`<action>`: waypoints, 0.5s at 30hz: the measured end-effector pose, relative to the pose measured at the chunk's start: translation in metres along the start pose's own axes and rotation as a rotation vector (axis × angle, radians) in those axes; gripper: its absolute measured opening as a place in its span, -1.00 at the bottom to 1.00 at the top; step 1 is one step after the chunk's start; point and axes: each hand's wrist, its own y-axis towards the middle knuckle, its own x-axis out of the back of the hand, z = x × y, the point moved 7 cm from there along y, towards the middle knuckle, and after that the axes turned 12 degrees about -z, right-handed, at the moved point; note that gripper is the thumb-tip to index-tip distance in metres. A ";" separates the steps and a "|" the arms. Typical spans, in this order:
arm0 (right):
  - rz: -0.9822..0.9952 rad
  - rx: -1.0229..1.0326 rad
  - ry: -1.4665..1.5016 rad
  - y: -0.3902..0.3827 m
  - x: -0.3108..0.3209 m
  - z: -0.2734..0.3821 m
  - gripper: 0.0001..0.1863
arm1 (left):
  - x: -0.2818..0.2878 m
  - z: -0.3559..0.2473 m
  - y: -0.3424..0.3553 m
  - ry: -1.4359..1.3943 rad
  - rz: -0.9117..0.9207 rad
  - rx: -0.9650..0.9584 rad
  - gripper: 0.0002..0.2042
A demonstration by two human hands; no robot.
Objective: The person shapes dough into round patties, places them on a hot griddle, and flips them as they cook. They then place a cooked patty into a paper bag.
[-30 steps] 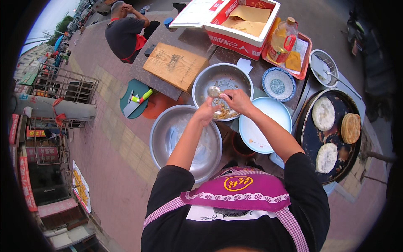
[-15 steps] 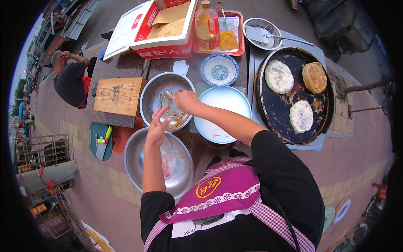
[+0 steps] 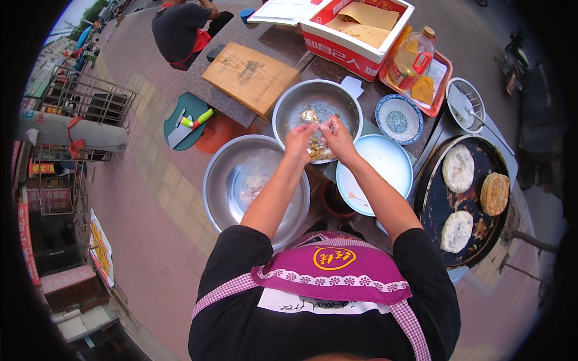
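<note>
Over the near part of a steel mixing bowl [image 3: 283, 108], my left hand [image 3: 299, 140] and my right hand [image 3: 338, 139] are close together with fingertips pinched. Whitish residue or something thin shows at the fingertips; I cannot make out what they hold. Inside the bowl a spoon [image 3: 309, 116] rests farther in than my fingers. Brownish chopped filling [image 3: 317, 149] clings to the bowl's near side, partly behind my hands. A larger steel basin [image 3: 215, 191] with clear plastic in it sits below my left forearm. Under my right forearm is a pale blue-white round basin [image 3: 391, 171].
A round black griddle [image 3: 481, 240] carries several flatbreads [image 3: 459, 168] at right. Beyond the bowl are a wooden box [image 3: 250, 75], a foam box [image 3: 346, 51], an oil bottle [image 3: 412, 60] and a patterned bowl [image 3: 399, 118]. A knife [image 3: 179, 135] lies at left; a person [image 3: 179, 30] sits beyond.
My right hand has let go of the spoon, which now lies in the bowl. My left hand's spread fingers have closed and met the right hand's. The view has turned left.
</note>
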 end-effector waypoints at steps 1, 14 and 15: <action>0.003 0.037 -0.045 -0.002 0.002 0.003 -0.82 | 0.001 -0.002 0.001 0.021 0.006 -0.006 -0.89; 0.557 0.088 -0.219 -0.002 0.031 0.059 -0.83 | 0.014 -0.035 0.008 0.341 0.376 0.029 -0.90; 0.629 0.099 -0.188 -0.003 0.030 0.070 -0.82 | 0.014 -0.039 0.007 0.350 0.394 0.067 -0.90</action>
